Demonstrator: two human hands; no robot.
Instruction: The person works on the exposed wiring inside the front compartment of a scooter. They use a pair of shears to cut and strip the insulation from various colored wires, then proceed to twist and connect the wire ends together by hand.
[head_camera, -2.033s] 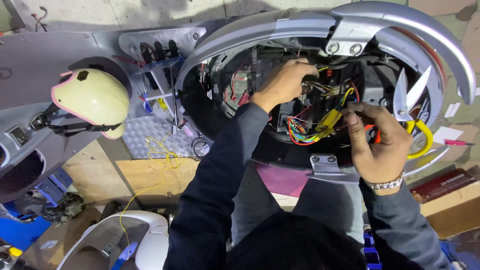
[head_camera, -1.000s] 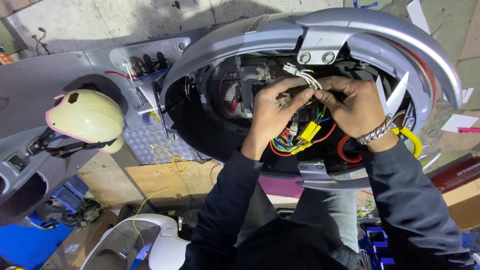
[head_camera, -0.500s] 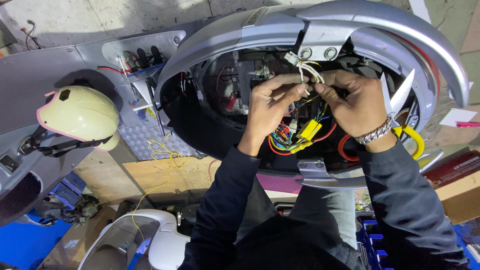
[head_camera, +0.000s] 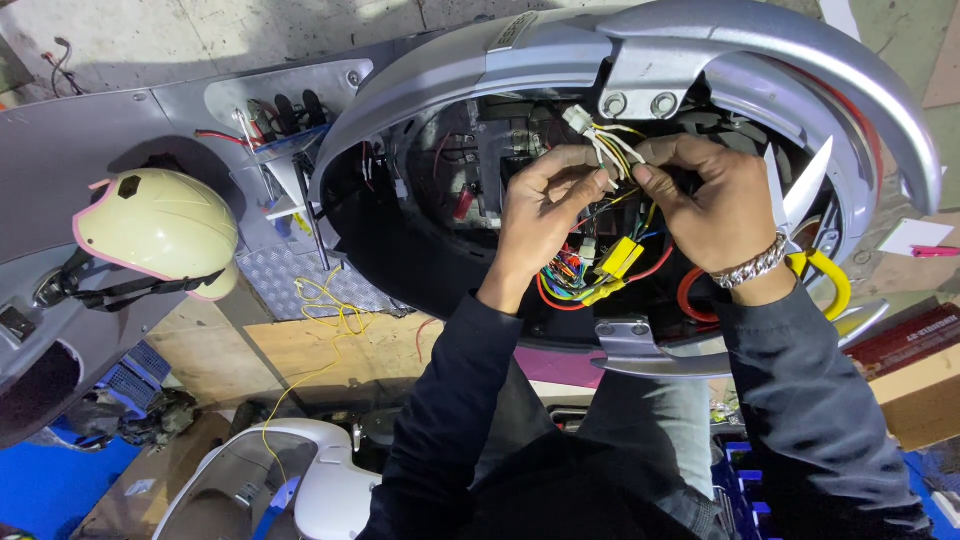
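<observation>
Both my hands are raised inside the open front of a silver scooter body (head_camera: 700, 40). My left hand (head_camera: 545, 205) pinches a thin bundle of yellow and white wires (head_camera: 618, 155) that ends in a small white connector (head_camera: 580, 120). My right hand (head_camera: 715, 195), with a metal bracelet at the wrist, grips the same wire bundle from the right, its fingertips touching those of the left. Below the hands hangs a tangle of coloured wires with a yellow connector (head_camera: 620, 260).
A cream helmet with pink trim (head_camera: 150, 235) rests on the grey panel at left. Scissors with yellow handles (head_camera: 810, 215) stick up at the right inside the shell. A loose yellow wire (head_camera: 330, 310) lies on cardboard below, and a white scooter part (head_camera: 300, 480) sits lower left.
My hands rose from the lower wire tangle and came together on the white-connector wires; since half a second ago they hold nearly still.
</observation>
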